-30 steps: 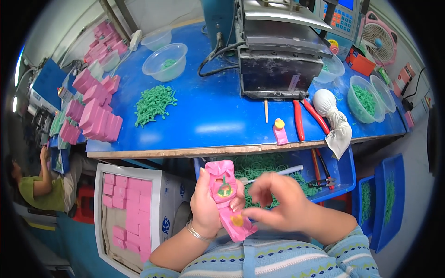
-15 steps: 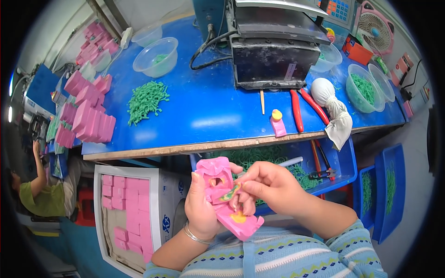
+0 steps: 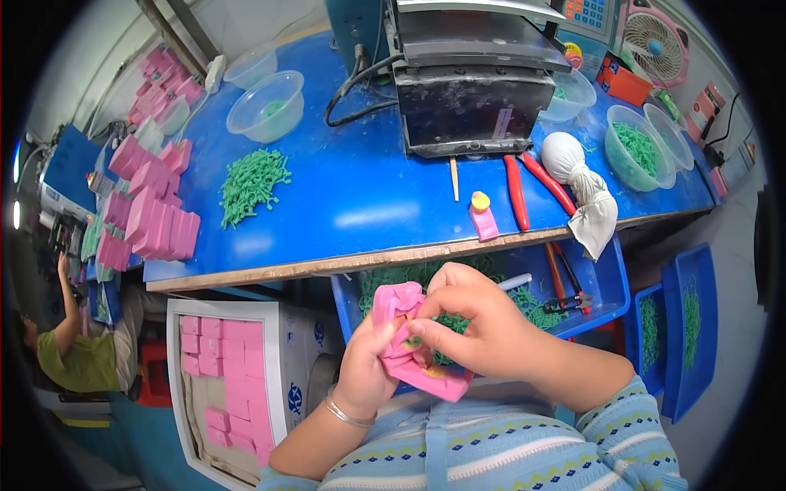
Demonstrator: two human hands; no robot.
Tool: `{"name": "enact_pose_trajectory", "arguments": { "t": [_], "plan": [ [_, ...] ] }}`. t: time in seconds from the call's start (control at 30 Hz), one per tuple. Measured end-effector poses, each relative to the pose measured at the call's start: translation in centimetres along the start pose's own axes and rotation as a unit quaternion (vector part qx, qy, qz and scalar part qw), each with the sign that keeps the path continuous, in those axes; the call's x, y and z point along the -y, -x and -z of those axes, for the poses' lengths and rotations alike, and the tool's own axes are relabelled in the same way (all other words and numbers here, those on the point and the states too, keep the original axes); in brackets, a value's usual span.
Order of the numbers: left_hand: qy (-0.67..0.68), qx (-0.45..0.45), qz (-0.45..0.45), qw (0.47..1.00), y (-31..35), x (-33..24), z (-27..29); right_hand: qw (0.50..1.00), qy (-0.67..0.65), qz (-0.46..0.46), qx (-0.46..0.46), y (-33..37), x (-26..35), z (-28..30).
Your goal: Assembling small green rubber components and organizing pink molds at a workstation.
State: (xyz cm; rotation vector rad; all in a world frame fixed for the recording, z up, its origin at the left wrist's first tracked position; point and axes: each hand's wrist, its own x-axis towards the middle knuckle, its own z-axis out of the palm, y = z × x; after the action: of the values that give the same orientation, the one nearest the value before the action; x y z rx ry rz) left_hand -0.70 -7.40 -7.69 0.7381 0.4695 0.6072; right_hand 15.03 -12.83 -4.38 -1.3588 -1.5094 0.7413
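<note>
My left hand (image 3: 366, 378) is wrapped round a pink rubber mold (image 3: 434, 381), which is spread apart above the open drawer, in front of my body. Yellow and green stains mark its inner faces. My right hand (image 3: 483, 323) is closed, thumb and fingers pinched at the mold's inner side. What sits between those fingertips is mostly hidden; a bit of green and yellow shows beside them. Under both hands, the blue drawer (image 3: 616, 282) holds a mass of green strands (image 3: 536, 315).
On the blue table (image 3: 360, 184) are a black machine (image 3: 475, 110), red-handled pliers (image 3: 516, 192), a white cloth bundle (image 3: 565, 155), a pile of green pieces (image 3: 252, 186) and stacked pink molds (image 3: 155, 221). A white box (image 3: 280, 360) of pink blocks stands left. Another person (image 3: 78, 348) sits far left.
The mold has risen slightly and moved right, and is folded more closed. My right fingers have gone deeper into it, covering the green and yellow piece seen before.
</note>
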Motion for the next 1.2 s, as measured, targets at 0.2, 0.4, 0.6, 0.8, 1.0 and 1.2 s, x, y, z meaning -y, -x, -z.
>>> {"name": "enact_pose_trajectory", "arguments": {
  "t": [0.2,0.4,0.6,0.8,1.0,1.2],
  "plan": [
    [-0.231,0.047,-0.008,0.972,-0.7,-0.3,-0.4,0.999,0.02,0.05,-0.002,-0.3,0.4,0.2],
    [-0.342,-0.029,-0.146,0.928,-0.8,0.8,-0.3,0.968,0.136,0.204,-0.059,-0.2,0.9,-0.8],
    [-0.116,0.035,-0.049,0.991,0.0,-0.6,0.1,0.987,0.044,0.145,-0.045,-0.3,0.6,1.0],
    [-0.13,-0.002,-0.029,0.991,0.7,-0.4,-0.1,0.975,0.08,0.205,0.037,0.2,-0.6,-0.3],
    [-0.11,0.001,-0.021,0.994,0.6,-0.2,0.0,0.981,0.077,0.175,0.037,0.5,-0.6,-0.5],
    [-0.102,0.023,-0.015,0.994,0.7,-0.2,0.0,0.985,0.069,0.147,0.064,0.9,-0.3,-0.2]
  ]
}}
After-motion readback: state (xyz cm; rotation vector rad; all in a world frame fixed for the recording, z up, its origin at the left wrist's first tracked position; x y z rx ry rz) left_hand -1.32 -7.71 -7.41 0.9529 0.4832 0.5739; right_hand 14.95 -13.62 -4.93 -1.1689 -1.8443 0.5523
